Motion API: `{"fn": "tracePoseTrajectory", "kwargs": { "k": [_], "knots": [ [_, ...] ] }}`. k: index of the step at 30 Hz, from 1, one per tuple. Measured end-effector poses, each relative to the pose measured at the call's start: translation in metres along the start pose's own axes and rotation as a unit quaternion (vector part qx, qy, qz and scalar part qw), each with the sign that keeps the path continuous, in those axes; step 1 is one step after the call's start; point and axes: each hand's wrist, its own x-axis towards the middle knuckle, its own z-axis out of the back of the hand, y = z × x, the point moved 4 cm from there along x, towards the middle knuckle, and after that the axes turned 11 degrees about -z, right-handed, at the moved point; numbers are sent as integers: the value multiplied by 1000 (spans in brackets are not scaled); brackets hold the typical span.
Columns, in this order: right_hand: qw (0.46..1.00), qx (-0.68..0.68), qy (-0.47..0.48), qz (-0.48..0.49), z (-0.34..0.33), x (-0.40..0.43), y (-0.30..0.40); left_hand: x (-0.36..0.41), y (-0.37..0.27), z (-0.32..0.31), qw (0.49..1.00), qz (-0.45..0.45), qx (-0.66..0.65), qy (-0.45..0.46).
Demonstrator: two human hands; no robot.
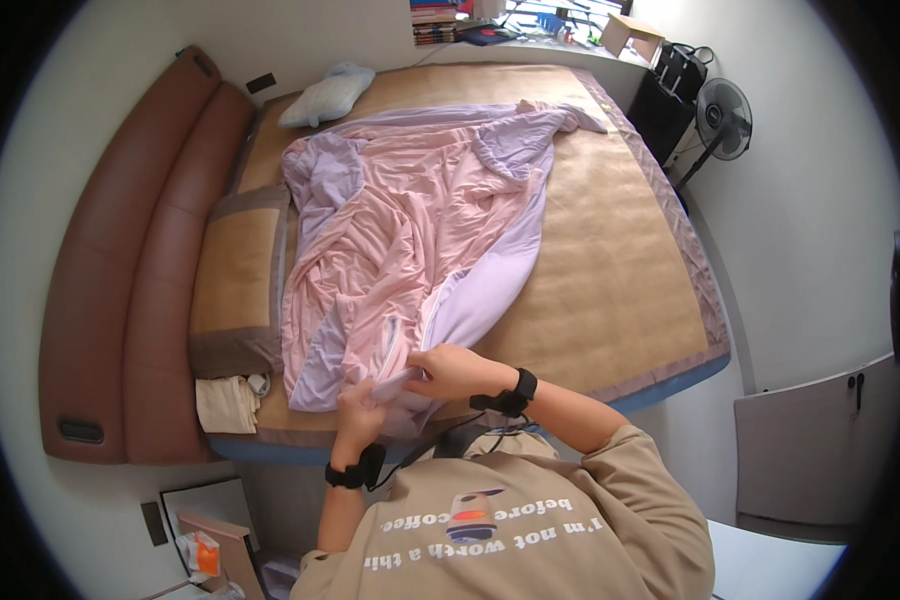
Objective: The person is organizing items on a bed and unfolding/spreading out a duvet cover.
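Note:
A pink and lavender duvet cover (390, 240) lies rumpled across the bed, its lavender side showing at the folded corners and along the right. Near the bed's front edge, my left hand (359, 420) pinches the near end of the cover. Just right of it, my right hand (457, 373) grips the same fabric, fingertips close to the left hand. Between the hands the cloth is bunched and partly hidden by the fingers. A white-edged opening (436, 306) runs up from my right hand, with the lavender layer beside it.
The bed bears a tan woven mat (607, 285) with a brown border. At left stand a brown padded headboard (127, 285), a mat-covered pillow (236, 277) and folded cream cloth (226, 405). A pale cushion (328, 96) lies at the back. A fan (722, 120) stands far right.

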Motion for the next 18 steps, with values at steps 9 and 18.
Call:
{"fn": "tracePoseTrajectory", "kwargs": {
  "k": [9, 18],
  "knots": [
    [991, -93, -54, -80, -47, 41, -89, -27, -74, 20, 994, -3, 102, 45],
    [931, -171, -105, -304, -34, 43, -215, -45, -85, 39, 994, -32, 102, 28]
  ]
}}
